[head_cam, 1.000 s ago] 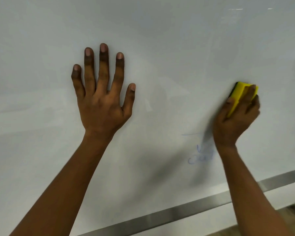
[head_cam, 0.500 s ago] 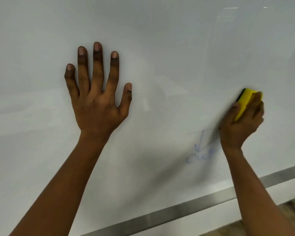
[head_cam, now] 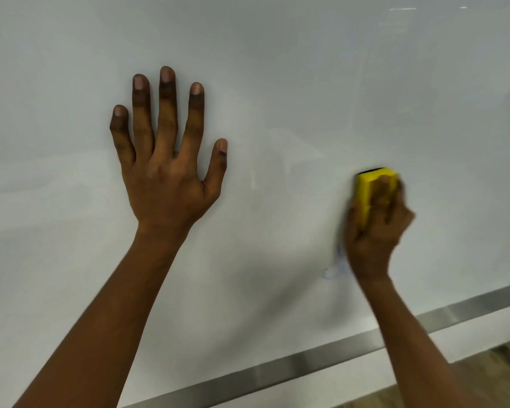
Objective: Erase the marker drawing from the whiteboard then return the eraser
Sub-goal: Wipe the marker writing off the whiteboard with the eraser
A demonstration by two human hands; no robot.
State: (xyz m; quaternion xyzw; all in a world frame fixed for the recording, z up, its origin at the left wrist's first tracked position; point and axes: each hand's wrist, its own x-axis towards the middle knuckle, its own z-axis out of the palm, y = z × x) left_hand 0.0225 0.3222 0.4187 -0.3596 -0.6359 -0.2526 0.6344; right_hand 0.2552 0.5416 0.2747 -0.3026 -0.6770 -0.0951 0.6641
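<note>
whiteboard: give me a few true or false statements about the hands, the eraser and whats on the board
1. The left hand rests flat on the whiteboard, fingers spread. True.
2. The right hand grips the eraser against the board. True.
3. The eraser is red. False: it is yellow with a dark edge.
4. The board is wiped clean. False: faint blue marker marks show just left of the right wrist.
</note>
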